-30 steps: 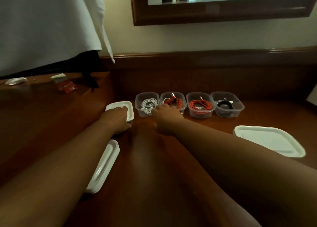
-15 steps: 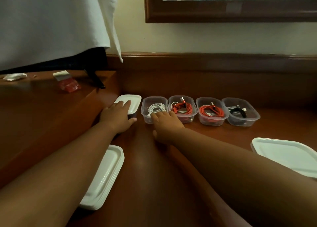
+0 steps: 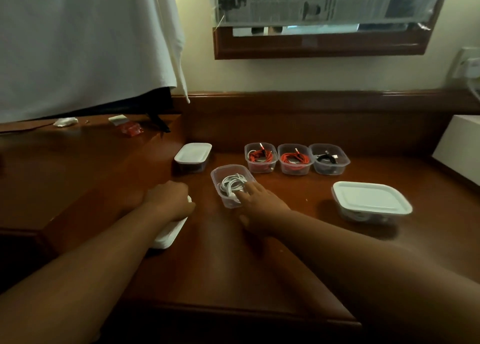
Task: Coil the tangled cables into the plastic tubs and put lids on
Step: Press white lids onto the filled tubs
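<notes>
A clear tub with a coiled white cable stands out of the row, nearer to me. My right hand grips its near right corner, fingers over the rim. My left hand is curled on the far end of a stack of white lids. Behind stands a small lidded tub. To the right are two open tubs with red cables and one with a black cable. A larger lidded tub sits at the right.
A raised wooden ledge on the left carries a red packet and white scraps. A white cloth hangs above it. A white box stands at the right edge. The table's front edge is close to me.
My right hand has pulled the white-cable tub out of the row toward me. My left hand has left the lidded tub and come back onto the lid stack.
</notes>
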Demonstrator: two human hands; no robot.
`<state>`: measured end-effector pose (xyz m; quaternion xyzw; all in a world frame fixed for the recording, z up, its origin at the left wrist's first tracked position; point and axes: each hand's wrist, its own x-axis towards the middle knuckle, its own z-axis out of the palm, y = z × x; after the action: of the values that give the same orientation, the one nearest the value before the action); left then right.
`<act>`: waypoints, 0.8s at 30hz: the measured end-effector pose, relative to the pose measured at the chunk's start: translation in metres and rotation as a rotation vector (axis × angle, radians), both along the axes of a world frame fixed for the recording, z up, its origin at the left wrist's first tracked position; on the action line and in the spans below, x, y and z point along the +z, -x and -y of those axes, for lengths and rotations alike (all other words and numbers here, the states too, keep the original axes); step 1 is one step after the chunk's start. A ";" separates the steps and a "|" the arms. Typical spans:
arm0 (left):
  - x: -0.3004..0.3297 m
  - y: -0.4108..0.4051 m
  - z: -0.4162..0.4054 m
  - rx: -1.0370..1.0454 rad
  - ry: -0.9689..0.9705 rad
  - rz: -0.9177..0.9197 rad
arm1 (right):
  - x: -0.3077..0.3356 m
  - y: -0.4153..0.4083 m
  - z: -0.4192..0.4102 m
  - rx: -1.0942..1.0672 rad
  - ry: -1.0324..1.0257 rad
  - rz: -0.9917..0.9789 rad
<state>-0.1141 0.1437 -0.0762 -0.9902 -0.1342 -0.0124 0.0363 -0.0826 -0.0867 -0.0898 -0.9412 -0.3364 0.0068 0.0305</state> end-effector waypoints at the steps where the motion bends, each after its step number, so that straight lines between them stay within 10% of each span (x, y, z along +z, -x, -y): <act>1: 0.000 0.008 0.001 -0.010 -0.013 -0.031 | 0.000 0.008 0.007 -0.018 -0.010 -0.007; 24: 0.011 0.041 0.043 -0.113 -0.092 0.037 | -0.032 0.046 0.108 -0.224 -0.617 -0.330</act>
<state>-0.1556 0.1006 -0.0657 -0.9931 -0.0781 -0.0390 0.0785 -0.1289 -0.1943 -0.1222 -0.9048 -0.2080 0.0535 0.3676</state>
